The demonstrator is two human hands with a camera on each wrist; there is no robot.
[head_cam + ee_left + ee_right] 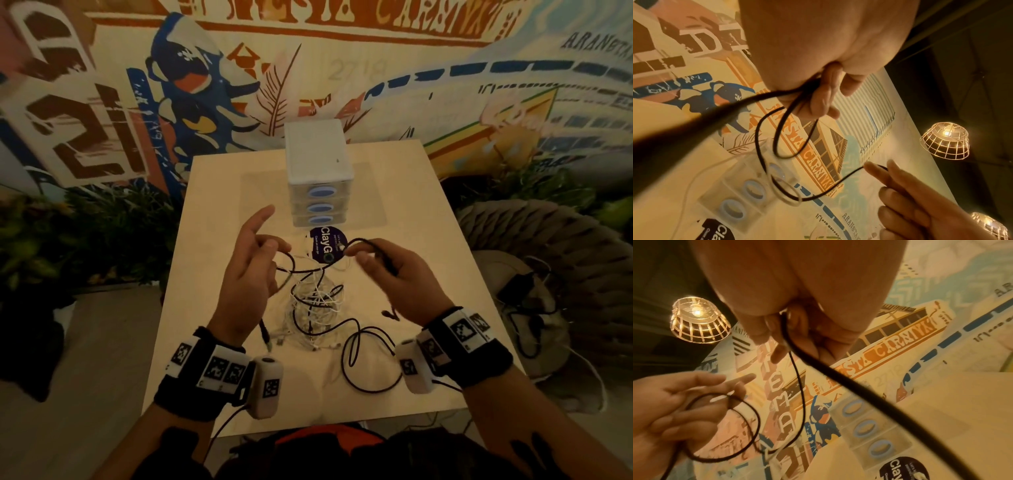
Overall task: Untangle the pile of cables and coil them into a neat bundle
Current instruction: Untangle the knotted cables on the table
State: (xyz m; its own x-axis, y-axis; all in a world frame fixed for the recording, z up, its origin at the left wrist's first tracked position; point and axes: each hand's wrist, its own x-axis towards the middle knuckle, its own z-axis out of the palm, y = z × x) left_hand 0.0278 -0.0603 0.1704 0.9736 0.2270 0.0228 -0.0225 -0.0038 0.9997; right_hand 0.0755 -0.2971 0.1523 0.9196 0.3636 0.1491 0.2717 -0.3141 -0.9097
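Observation:
A black cable (pixel 301 271) stretches between both hands above the small table (pixel 428 240). My left hand (pixel 253 253) pinches a couple of loops of it, with the index finger stretched out. My right hand (pixel 383 263) pinches the same cable a short way along. The rest of the cable trails down in loops onto the table near my right wrist. Under the hands lies a tangled pile of white cables (pixel 315 308). The left wrist view shows the curled fingers (pixel 822 97) on the black cable (pixel 694 128). In the right wrist view, the fingers (pixel 797 331) clamp the black cable (pixel 859 384).
A white mini drawer unit (pixel 318 161) with blue handles stands at the table's far middle, and a dark round sticker (pixel 327 248) lies in front of it. A woven chair (pixel 548 240) with a black adapter (pixel 517 287) on it sits at the right. Plants (pixel 68 240) are at the left.

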